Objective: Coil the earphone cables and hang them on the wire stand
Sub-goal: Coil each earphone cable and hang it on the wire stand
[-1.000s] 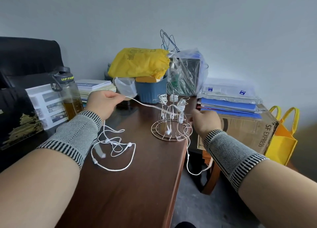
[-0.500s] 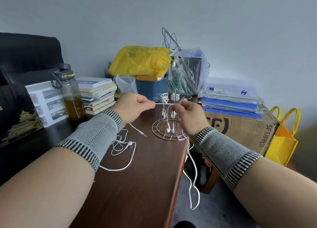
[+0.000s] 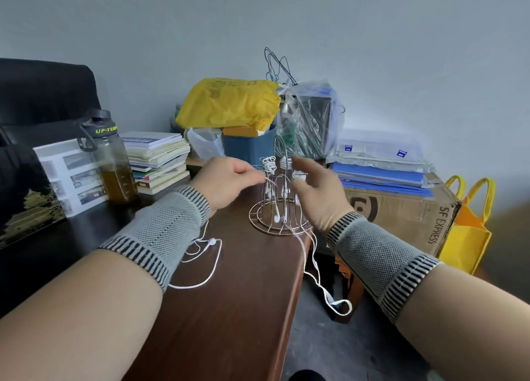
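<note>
On the table [image 3: 229,309] nearest me a loose earphone cable [image 3: 212,261] lies slack. Both hands have closed in on the wire stand [image 3: 279,208]: my left hand [image 3: 226,184] pinches the white cable [image 3: 312,266] against it, my right hand [image 3: 318,194] now spread, blurred.

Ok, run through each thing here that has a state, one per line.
Left hand: pinching the cable beside the stand.
Right hand: fingers spread, blurred, at the stand.
Wire stand: upright near the table edge, coiled earphones hung on it.
Earphone cable: uncoiled, dangling off the table.
Loose earphones: uncoiled on the table.
Bottle: capped, partly filled.
</note>
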The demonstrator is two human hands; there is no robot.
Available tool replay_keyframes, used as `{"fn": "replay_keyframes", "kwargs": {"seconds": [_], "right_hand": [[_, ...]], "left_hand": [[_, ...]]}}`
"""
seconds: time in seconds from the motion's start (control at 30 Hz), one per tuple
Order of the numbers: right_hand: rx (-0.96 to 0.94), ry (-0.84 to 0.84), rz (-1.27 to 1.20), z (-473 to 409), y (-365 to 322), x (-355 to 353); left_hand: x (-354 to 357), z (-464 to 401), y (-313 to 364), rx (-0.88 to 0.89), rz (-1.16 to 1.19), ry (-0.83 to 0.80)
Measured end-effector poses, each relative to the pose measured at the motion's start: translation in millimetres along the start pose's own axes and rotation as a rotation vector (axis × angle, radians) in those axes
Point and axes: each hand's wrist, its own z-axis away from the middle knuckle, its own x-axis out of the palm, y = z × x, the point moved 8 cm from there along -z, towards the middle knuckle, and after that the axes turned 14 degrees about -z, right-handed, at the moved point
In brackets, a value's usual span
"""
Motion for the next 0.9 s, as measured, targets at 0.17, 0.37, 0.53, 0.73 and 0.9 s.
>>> {"fn": "replay_keyframes", "kwargs": {"seconds": [0.17,0.37,0.53,0.73,0.9], "right_hand": [[0.054,-0.061,-0.205,1.4,-4.5,10.0],[0.236,0.22,-0.464,5.2,32.6,-39.9],[0.335,0.251,-0.254,-2.2,56.9,-51.8],[0.428,0.091,0.199,-14.0,81.3,-44.0],[0.452,-0.081,0.412,-27.4,99.0,-26.0]], "left_hand": [[22.8,-4.3,24.1,0.094,0.009,-0.021],[31.6,-18.3,-11.1,-0.092,-0.022,0.077],[56.5,-30.0,-37.4,-0.238,-0.117,0.04],[71.6,-48.1,-34.5,-0.211,-0.125,0.002],[71.3,-56.7,-41.7,-0.223,-0.153,0.046]]}}
